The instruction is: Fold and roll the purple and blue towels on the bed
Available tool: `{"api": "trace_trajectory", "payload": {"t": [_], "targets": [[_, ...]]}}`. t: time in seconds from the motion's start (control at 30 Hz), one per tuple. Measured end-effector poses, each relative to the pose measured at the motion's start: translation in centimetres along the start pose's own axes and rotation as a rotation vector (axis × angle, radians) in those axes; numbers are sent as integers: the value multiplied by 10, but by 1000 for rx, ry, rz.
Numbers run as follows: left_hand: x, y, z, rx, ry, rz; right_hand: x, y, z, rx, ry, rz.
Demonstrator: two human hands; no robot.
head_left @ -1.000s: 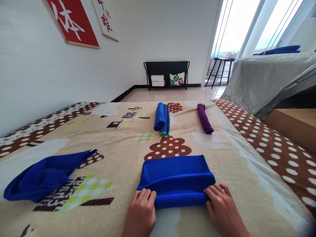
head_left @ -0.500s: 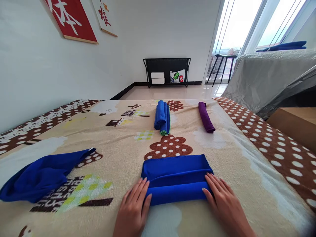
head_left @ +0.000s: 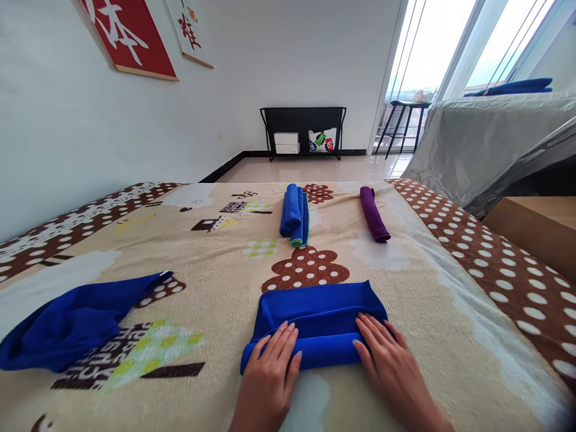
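Observation:
A dark blue towel point(head_left: 315, 306), partly rolled from its near edge, lies on the patterned blanket point(head_left: 216, 300) in front of me. My left hand point(head_left: 270, 366) rests on the left part of the roll, fingers stretched out flat over it. On the right part of the roll lies my right hand point(head_left: 389, 354), fingers extended and pointing away from me. The far strip of the towel is still spread flat. A crumpled dark blue towel point(head_left: 76, 318) is to the left, apart from both hands.
Beyond the towel, rolled blue towels point(head_left: 294, 213) sit together, with a rolled purple towel point(head_left: 373, 216) to their right. A black rack point(head_left: 303, 132) stands at the far wall. On the right are a cardboard box point(head_left: 535, 228) and a plastic-covered piece of furniture point(head_left: 490, 138).
Both hands have shifted inward along the roll, the left to the right and the right to the left. The roll's left end now shows beside my left hand.

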State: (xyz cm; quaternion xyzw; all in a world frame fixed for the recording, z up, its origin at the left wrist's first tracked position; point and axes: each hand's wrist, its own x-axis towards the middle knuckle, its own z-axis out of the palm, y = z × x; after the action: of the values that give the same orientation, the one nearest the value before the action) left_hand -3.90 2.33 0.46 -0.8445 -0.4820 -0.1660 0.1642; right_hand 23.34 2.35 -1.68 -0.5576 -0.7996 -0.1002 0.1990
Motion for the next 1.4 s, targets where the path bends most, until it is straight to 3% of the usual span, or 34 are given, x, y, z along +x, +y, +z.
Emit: {"api": "trace_trajectory", "payload": {"t": [0.13, 0.23, 0.37, 0.43, 0.63, 0.77, 1.07, 1.17, 1.27, 1.33, 1.4], "targets": [[-36, -44, 1, 12, 78, -134, -23, 45, 1, -45, 16, 77], [-44, -65, -2, -58, 104, -255, -22, 61, -5, 16, -3, 140], [-14, -80, -12, -301, -44, -500, 13, 72, -12, 187, -122, 263], [11, -87, -12, -382, -135, -544, 38, 79, -7, 231, -183, 293], [62, -110, 14, -506, -299, -500, 93, 99, 25, 288, -250, 310], [64, -118, 28, -562, -276, -518, 95, 108, 38, 359, -239, 277], [58, -126, 36, -571, -146, -504, 93, 119, 54, 392, -123, 253], [57, -126, 44, -499, -138, -477, 94, 117, 54, 359, -103, 231], [56, -121, 39, -419, -116, -446, 94, 110, 44, 341, -72, 186], [56, -117, 30, -416, -152, -344, 94, 101, 34, 359, -100, 79], [58, -113, 23, -427, -275, -161, 93, 91, 25, 388, -178, -63]]}}
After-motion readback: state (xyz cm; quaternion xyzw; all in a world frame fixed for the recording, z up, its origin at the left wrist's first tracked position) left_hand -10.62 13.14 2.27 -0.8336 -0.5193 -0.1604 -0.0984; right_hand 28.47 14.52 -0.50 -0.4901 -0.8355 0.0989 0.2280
